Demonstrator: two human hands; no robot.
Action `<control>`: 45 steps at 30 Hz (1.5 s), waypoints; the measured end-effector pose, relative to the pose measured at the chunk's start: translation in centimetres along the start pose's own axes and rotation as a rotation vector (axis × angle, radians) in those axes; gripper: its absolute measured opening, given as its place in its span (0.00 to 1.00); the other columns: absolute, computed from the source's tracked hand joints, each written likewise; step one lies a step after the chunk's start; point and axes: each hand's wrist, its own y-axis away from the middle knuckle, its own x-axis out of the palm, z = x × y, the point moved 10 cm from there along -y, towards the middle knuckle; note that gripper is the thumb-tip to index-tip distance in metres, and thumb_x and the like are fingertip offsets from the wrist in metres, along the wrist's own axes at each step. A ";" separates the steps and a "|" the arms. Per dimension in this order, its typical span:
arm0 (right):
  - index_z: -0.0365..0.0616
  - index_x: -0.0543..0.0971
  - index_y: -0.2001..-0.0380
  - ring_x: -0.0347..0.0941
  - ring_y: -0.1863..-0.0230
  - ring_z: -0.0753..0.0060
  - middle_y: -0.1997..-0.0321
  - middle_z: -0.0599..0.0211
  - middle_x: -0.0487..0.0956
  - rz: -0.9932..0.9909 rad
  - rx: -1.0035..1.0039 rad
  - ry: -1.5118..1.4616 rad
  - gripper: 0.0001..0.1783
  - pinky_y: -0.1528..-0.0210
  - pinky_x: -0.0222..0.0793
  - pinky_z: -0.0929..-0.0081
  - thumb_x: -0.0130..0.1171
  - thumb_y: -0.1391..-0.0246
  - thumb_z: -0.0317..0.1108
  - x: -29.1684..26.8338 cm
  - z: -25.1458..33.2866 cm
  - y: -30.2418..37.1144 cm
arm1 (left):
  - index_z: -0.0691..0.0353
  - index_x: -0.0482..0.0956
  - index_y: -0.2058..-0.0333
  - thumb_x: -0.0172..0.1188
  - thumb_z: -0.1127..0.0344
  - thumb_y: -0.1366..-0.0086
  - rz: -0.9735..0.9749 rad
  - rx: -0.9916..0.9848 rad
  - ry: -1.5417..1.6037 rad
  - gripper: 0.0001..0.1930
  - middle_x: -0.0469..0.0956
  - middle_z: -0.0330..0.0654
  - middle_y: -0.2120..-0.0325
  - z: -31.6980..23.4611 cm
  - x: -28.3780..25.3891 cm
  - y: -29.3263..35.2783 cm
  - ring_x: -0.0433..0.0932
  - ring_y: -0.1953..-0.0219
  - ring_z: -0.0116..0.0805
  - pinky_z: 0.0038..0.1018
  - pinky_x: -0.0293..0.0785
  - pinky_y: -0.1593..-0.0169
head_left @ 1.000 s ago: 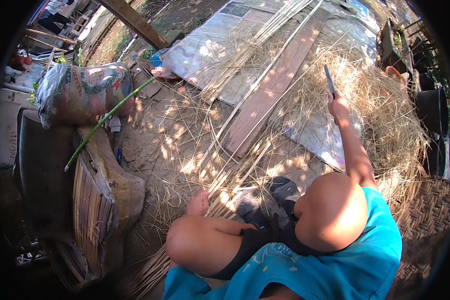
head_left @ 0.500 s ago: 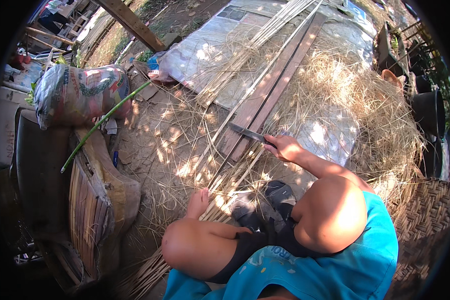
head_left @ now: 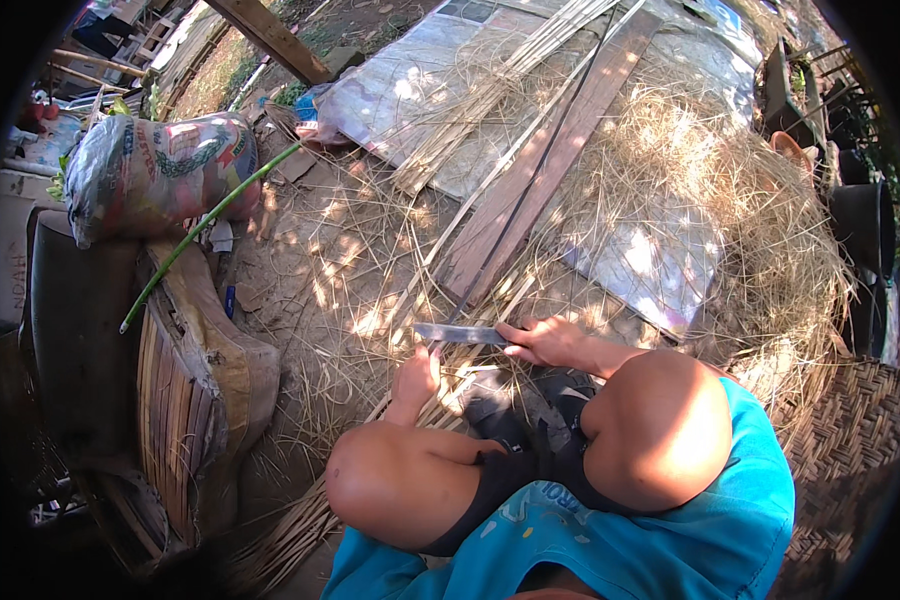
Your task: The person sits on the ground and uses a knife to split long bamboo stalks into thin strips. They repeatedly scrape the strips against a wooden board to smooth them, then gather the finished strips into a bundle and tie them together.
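My right hand (head_left: pixel 550 342) is closed round the handle of a knife (head_left: pixel 462 334) with a broad, flat blade. The blade points left and lies across a long, thin dark strip (head_left: pixel 515 215), close above my left hand (head_left: pixel 417 376). The fingers of that hand are pinched on the strip's near end. From there the strip runs up and away along a brown wooden plank (head_left: pixel 580 130). Pale split strips (head_left: pixel 440 408) lie beneath my hands, beside my feet.
Curly shavings (head_left: pixel 740 200) are heaped to the right on a plastic sheet (head_left: pixel 375 120). A bundle of pale strips (head_left: pixel 500 100) lies left of the plank. At left are a stuffed sack (head_left: pixel 160 175), a green stalk (head_left: pixel 205 225) and a wooden block (head_left: pixel 235 360). A woven mat (head_left: pixel 850 450) lies at right.
My right hand has drawn the knife toward me and left, off the plank to near my left hand. My left hand has risen slightly, still holding the strip.
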 end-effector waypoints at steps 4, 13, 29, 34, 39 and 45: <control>0.48 0.73 0.48 0.80 0.67 0.39 0.73 0.48 0.81 -0.625 0.496 -0.013 0.22 0.62 0.76 0.46 0.46 0.30 0.53 -15.0 -24.2 2.6 | 0.65 0.74 0.68 0.46 0.50 0.24 0.138 -0.103 -0.078 0.22 0.78 0.65 0.78 5.4 -0.2 3.9 0.80 0.70 0.62 0.53 0.74 0.64; 0.56 0.70 0.39 0.80 0.60 0.40 0.62 0.47 0.80 -0.181 0.262 -0.032 0.24 0.53 0.77 0.46 0.46 0.30 0.54 -6.0 -9.0 -2.9 | 0.63 0.77 0.76 0.49 0.44 0.25 0.195 -0.275 0.528 0.29 0.73 0.44 0.84 9.9 1.6 4.5 0.72 0.80 0.35 0.38 0.67 0.71; 0.53 0.74 0.41 0.81 0.64 0.38 0.69 0.49 0.82 -0.436 0.279 0.168 0.24 0.61 0.77 0.49 0.49 0.31 0.54 -14.1 -17.6 -0.3 | 0.65 0.79 0.73 0.50 0.46 0.27 0.185 -0.082 0.529 0.27 0.77 0.42 0.80 7.9 2.2 -3.7 0.76 0.75 0.32 0.31 0.72 0.66; 0.59 0.73 0.39 0.81 0.64 0.43 0.67 0.47 0.81 -0.127 0.094 0.053 0.23 0.56 0.76 0.47 0.47 0.30 0.55 -5.7 -8.8 -4.5 | 0.65 0.79 0.73 0.52 0.52 0.26 0.173 -0.187 0.707 0.23 0.78 0.39 0.80 4.5 1.0 -3.6 0.72 0.75 0.27 0.29 0.69 0.67; 0.47 0.77 0.50 0.81 0.65 0.39 0.72 0.47 0.82 -0.753 0.732 -0.044 0.21 0.60 0.76 0.47 0.47 0.30 0.51 -20.1 -29.1 4.7 | 0.62 0.79 0.75 0.52 0.50 0.25 0.209 -0.157 0.552 0.24 0.71 0.34 0.85 11.6 -0.3 2.2 0.68 0.79 0.22 0.25 0.64 0.72; 0.44 0.76 0.47 0.80 0.63 0.36 0.70 0.43 0.82 -0.563 0.493 -0.035 0.23 0.59 0.74 0.47 0.49 0.31 0.51 -15.4 -20.1 1.5 | 0.67 0.81 0.67 0.55 0.50 0.29 0.093 -0.074 0.454 0.22 0.79 0.50 0.80 10.6 0.7 1.3 0.78 0.77 0.41 0.34 0.72 0.70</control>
